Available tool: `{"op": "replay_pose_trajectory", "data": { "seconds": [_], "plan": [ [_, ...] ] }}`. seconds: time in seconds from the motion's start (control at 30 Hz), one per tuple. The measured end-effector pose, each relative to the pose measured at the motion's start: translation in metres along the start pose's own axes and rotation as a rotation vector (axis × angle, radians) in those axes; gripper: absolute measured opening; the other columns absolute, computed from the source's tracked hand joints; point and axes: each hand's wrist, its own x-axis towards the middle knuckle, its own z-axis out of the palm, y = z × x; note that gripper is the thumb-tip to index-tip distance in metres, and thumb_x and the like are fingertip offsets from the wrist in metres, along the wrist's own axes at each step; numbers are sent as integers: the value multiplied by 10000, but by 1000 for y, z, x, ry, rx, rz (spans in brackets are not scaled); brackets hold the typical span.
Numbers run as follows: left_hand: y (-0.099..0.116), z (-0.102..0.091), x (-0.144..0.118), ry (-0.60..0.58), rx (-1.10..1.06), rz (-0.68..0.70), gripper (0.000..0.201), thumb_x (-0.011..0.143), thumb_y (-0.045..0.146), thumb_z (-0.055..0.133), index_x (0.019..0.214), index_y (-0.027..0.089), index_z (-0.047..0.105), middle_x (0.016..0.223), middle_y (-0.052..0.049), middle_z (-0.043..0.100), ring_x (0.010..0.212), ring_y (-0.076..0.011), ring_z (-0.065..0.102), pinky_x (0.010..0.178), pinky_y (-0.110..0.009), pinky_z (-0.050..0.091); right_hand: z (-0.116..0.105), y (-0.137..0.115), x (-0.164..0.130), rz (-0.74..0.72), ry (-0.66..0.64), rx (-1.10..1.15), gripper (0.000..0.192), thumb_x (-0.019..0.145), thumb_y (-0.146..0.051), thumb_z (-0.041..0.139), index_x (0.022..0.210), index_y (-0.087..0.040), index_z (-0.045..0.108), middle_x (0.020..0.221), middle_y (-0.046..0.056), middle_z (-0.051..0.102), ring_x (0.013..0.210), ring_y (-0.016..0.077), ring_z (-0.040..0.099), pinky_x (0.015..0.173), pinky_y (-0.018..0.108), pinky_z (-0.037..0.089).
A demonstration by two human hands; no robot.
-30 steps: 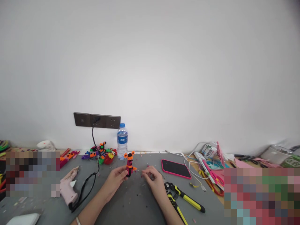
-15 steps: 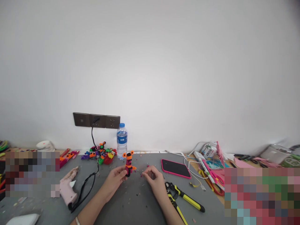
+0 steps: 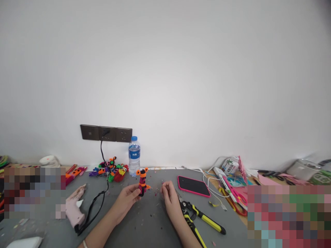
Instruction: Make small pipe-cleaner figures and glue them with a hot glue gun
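My left hand [image 3: 127, 202] pinches a small pipe-cleaner figure [image 3: 142, 180] near its base and holds it upright. The figure has orange round ears and bands of orange, black and pink. My right hand [image 3: 170, 199] is a short way to the right, closed with curled fingers, low over the grey mat [image 3: 144, 230]. Whatever its fingertips may hold is hidden. Beside the right wrist lie yellow-and-black pliers [image 3: 204, 218], partly behind the hand. Small scraps are scattered on the mat between my hands.
A water bottle [image 3: 134, 156] stands by the wall, next to several colourful pipe-cleaner figures [image 3: 113, 170]. A pink glue gun [image 3: 74, 210] lies left, its black cord [image 3: 97, 196] running to the socket [image 3: 107, 133]. Right are a phone [image 3: 193, 186], white cables [image 3: 214, 186] and scissors [image 3: 238, 197].
My right hand has drawn back to the right, away from the figure, and its fingers have curled in more. My left hand and the figure have stayed nearly still.
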Motion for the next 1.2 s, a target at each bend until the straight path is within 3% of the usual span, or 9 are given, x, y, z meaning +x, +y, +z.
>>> {"op": "replay_pose_trajectory", "data": {
  "seconds": [0.07, 0.13, 0.33, 0.57, 1.2],
  "plan": [
    [0, 1, -1, -41, 2, -1, 392, 546, 406, 894, 840, 167, 795, 843, -72, 737, 748, -149, 585, 702, -249, 478, 2, -2, 0, -22, 9, 34, 270, 920, -420, 464, 1059, -198, 530, 797, 22, 572, 638, 169, 547, 611, 272, 453],
    [1, 1, -2, -80, 16, -3, 367, 583, 401, 878, 844, 158, 792, 859, -80, 735, 770, -154, 590, 711, -249, 482, 3, -5, -1, -67, -12, 44, 312, 880, -337, 538, 1158, -197, 517, 852, 33, 591, 640, 164, 557, 623, 273, 470],
    [2, 2, -5, -169, 76, -15, 330, 656, 377, 843, 890, 152, 785, 920, -101, 736, 824, -171, 607, 738, -253, 479, 7, -18, -5, -240, -132, -52, 210, 790, -111, 595, 970, -214, 630, 818, 20, 598, 726, 180, 550, 700, 286, 445],
    [-2, 2, -7, -210, 84, -43, 325, 643, 366, 852, 877, 152, 784, 917, -98, 736, 827, -176, 620, 758, -267, 479, 13, -21, -10, -229, -145, -90, 145, 784, -66, 581, 812, -209, 587, 782, 15, 585, 727, 184, 527, 687, 275, 403],
    [-1, 3, -8, -184, 67, -65, 356, 629, 405, 853, 848, 137, 770, 849, -97, 705, 754, -170, 596, 678, -281, 490, 15, -12, -9, -170, -131, -119, 145, 751, -60, 548, 757, -202, 573, 737, 4, 585, 689, 170, 531, 647, 258, 407]
  ]
}}
